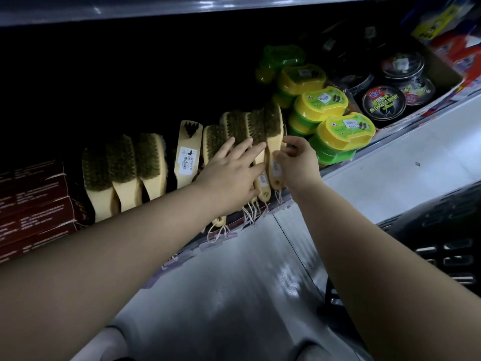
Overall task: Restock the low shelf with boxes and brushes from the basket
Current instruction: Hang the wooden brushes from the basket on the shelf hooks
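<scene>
Several wooden brushes with dark bristles stand in a row on the low shelf (260, 217). My left hand (231, 173) lies flat with spread fingers against the upright brushes in the middle of the row (236, 126). My right hand (299, 160) pinches the handle of the rightmost brush (273, 131), which stands on edge. Three more brushes (122, 165) lean further left, and one brush (188, 149) shows its labelled back. Dark red boxes (33, 201) are stacked at the far left. The black basket (442, 235) sits at the right on the floor.
Yellow and green plastic cases (322, 105) are stacked right of the brushes. Round black tins (384, 104) fill a cardboard tray further right. An upper shelf edge (182, 9) overhangs. String tags (250, 212) dangle over the shelf front. Glossy white floor (234, 295) lies below.
</scene>
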Motion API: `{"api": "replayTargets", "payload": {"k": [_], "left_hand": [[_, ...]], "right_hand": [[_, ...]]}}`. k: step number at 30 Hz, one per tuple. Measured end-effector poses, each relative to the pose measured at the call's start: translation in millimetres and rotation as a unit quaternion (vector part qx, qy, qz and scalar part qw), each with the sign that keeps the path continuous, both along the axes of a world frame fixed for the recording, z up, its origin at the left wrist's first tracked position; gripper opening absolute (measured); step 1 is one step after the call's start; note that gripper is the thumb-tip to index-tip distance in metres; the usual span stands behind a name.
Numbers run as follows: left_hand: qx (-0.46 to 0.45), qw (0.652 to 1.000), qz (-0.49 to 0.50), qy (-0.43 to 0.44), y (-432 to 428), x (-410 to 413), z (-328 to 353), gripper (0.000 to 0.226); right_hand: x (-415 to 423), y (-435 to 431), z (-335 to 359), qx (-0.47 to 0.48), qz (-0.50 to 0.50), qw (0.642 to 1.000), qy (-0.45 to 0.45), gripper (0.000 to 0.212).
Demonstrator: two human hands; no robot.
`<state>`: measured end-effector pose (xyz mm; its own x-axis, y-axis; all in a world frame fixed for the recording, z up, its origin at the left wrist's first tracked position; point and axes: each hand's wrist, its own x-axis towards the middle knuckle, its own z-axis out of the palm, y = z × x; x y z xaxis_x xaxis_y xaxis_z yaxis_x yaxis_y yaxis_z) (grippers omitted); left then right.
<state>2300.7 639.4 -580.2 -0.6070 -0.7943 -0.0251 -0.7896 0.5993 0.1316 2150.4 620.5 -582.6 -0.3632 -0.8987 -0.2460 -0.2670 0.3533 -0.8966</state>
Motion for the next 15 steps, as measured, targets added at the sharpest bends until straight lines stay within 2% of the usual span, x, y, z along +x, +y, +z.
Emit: {"api": "replayTargets", "payload": {"k": [6,11,15], "left_hand": [[-0.016,1.000,-0.013,-0.014,3,4,-3,0.060],[-0.012,0.998,0.006,0.062,1,13,10,0.056],[-0.044,0.987,0.098,0.117,-13,37,24,0.057]], "right_hand": [[-2,1,-5,0.005,0.043,0.994,0.099,0.041],[0,2,-6,0.015,0.050,0.993,0.105,0.047],[0,-1,1,0.021,0.039,0.990,0.134,0.046]]}}
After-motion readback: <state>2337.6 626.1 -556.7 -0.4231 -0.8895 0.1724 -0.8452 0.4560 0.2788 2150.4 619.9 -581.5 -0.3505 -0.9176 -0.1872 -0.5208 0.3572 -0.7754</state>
